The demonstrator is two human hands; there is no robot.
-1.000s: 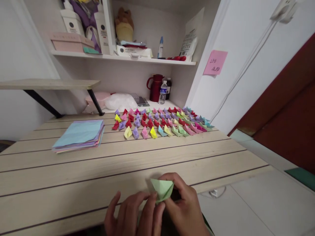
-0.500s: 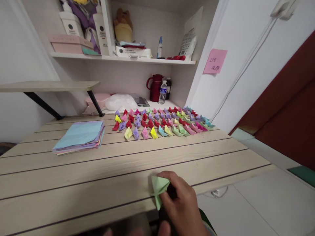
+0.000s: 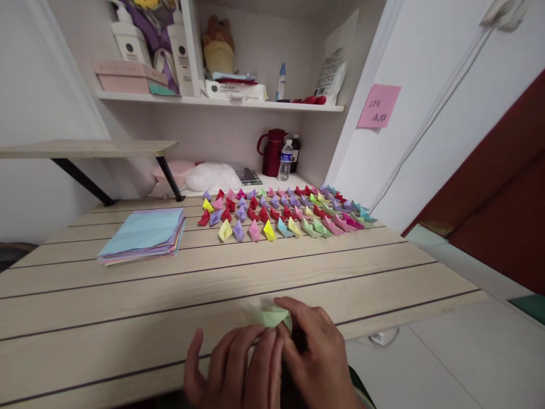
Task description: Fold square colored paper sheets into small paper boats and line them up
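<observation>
Green paper [image 3: 272,316] at six o'clock: your left hand [image 3: 234,366] has rejoined your right hand [image 3: 318,353], both pinching it. Two-handed shaping seems resumed.

One left hand [image 3: 238,369] and one right hand [image 3: 321,358] were counted, with one folded green paper [image 3: 272,317]. Dozens of paper boats [image 3: 269,231] were seen in four rows, too crowded for an exact count. One paper stack [image 3: 145,232], one pink note [image 3: 378,106], one red jug [image 3: 271,154] and two white bottles [image 3: 131,44] were counted.
</observation>
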